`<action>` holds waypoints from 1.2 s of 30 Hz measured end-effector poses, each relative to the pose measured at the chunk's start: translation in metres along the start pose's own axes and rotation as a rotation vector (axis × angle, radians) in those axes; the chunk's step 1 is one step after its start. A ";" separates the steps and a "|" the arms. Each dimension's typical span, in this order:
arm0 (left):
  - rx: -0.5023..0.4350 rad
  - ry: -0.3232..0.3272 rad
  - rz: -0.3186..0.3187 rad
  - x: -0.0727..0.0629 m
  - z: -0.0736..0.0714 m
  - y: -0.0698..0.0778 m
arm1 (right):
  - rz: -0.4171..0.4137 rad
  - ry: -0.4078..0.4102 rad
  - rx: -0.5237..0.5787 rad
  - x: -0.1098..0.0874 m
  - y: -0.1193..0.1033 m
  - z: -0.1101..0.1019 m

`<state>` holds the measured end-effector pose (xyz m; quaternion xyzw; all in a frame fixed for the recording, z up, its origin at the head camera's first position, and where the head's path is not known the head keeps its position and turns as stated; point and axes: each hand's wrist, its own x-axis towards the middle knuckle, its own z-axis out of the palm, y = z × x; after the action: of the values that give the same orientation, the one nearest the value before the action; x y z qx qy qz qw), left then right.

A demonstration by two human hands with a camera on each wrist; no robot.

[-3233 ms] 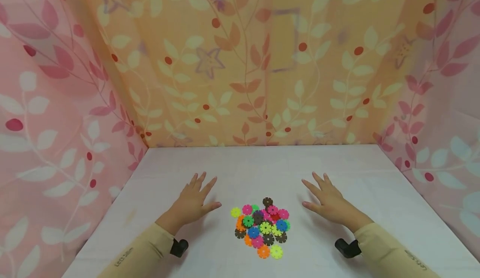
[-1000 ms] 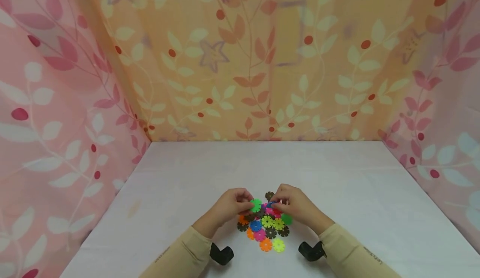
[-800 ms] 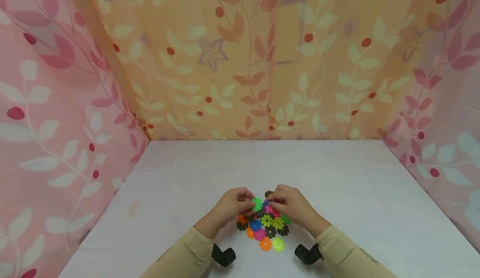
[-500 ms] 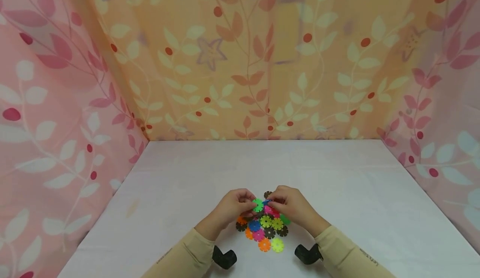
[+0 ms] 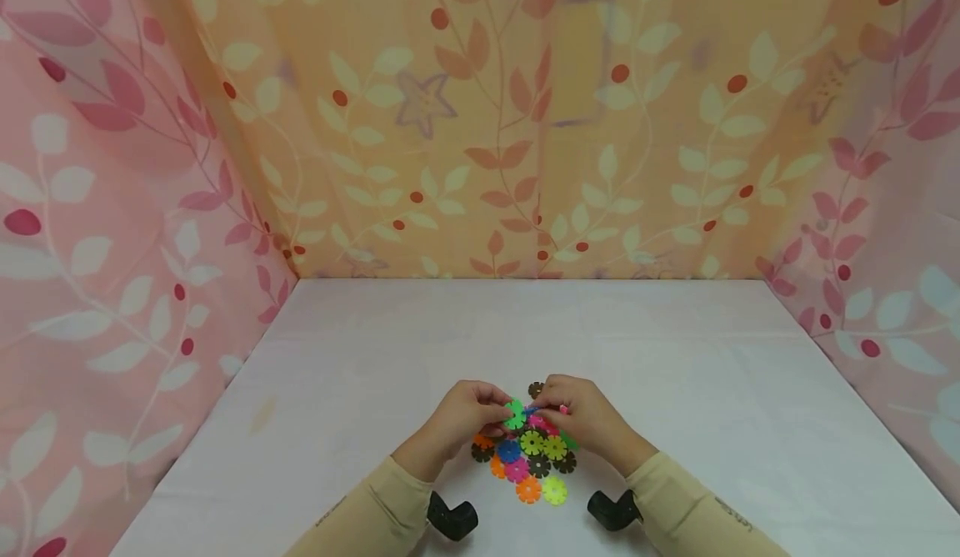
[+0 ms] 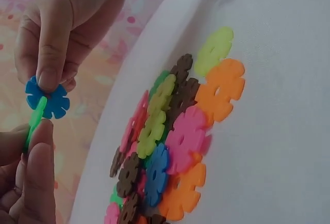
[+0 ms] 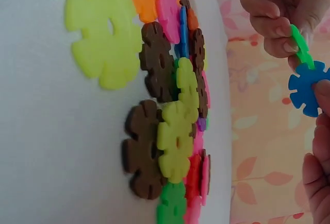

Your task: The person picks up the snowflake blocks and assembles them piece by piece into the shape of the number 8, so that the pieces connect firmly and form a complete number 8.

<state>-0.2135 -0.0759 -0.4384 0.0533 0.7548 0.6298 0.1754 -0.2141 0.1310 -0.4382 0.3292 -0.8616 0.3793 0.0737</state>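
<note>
My left hand [image 5: 468, 415] pinches a green flower-shaped plastic disc [image 6: 36, 117] between thumb and fingers. Opposite it, my right hand [image 5: 588, 419] pinches a blue flower-shaped disc [image 6: 54, 103] of the same kind. The two discs stand crosswise and meet at their notched edges; how deep the slots sit in each other I cannot tell. In the right wrist view the green disc's lower end touches the blue disc's rim. Both are held above a loose pile of notched discs, including an orange disc [image 5: 528, 490] and a yellow-green disc [image 5: 555, 490] at the near side.
The pile, with brown discs [image 7: 157, 62], pink discs [image 6: 186, 134] and other colours, lies on a white-covered table [image 5: 375, 332]. Patterned cloth [image 5: 345, 165] walls the back and both sides. A black wrist fitting [image 5: 453, 517] sits under each forearm.
At first both hands were spread apart beside the pile. They came in and picked up the green and blue discs. Over the last second the two discs moved together until their edges met.
</note>
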 end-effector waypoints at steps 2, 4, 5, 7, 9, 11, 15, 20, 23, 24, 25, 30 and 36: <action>-0.012 0.003 -0.007 -0.001 0.001 0.000 | -0.015 0.004 0.019 0.000 0.001 0.002; -0.023 0.008 -0.015 -0.002 0.001 0.000 | -0.026 0.010 0.052 -0.001 0.002 0.004; -0.032 0.009 -0.020 -0.002 0.002 0.000 | -0.032 0.009 0.068 -0.001 0.003 0.005; -0.044 0.013 -0.029 -0.002 0.003 -0.002 | -0.047 0.005 0.089 -0.001 0.003 0.007; -0.048 0.018 -0.038 -0.002 0.003 -0.003 | -0.065 -0.002 0.093 -0.001 0.004 0.010; -0.052 0.021 -0.047 -0.002 0.003 -0.003 | -0.075 -0.011 0.085 -0.001 0.004 0.012; -0.042 0.003 -0.057 0.000 0.001 -0.005 | -0.075 -0.022 0.054 -0.001 0.005 0.011; -0.007 -0.059 -0.073 -0.001 0.001 -0.005 | -0.068 -0.052 0.003 0.000 0.004 0.005; 0.022 -0.084 -0.071 -0.001 0.002 -0.004 | -0.076 -0.076 -0.021 0.002 0.004 0.001; 0.029 -0.089 -0.069 -0.001 0.002 -0.004 | -0.071 -0.081 -0.021 0.002 0.005 0.000; 0.031 -0.090 -0.068 -0.001 0.002 -0.004 | -0.060 -0.085 -0.019 0.002 0.006 -0.001; -0.007 -0.064 -0.081 -0.001 0.000 -0.008 | 0.035 -0.143 0.013 -0.002 0.015 -0.006; -0.070 -0.042 -0.106 -0.002 -0.005 -0.016 | 0.134 -0.341 -0.001 -0.007 0.022 -0.009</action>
<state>-0.2110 -0.0842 -0.4525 0.0200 0.7303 0.6443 0.2260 -0.2234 0.1520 -0.4475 0.3306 -0.8818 0.3214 -0.0988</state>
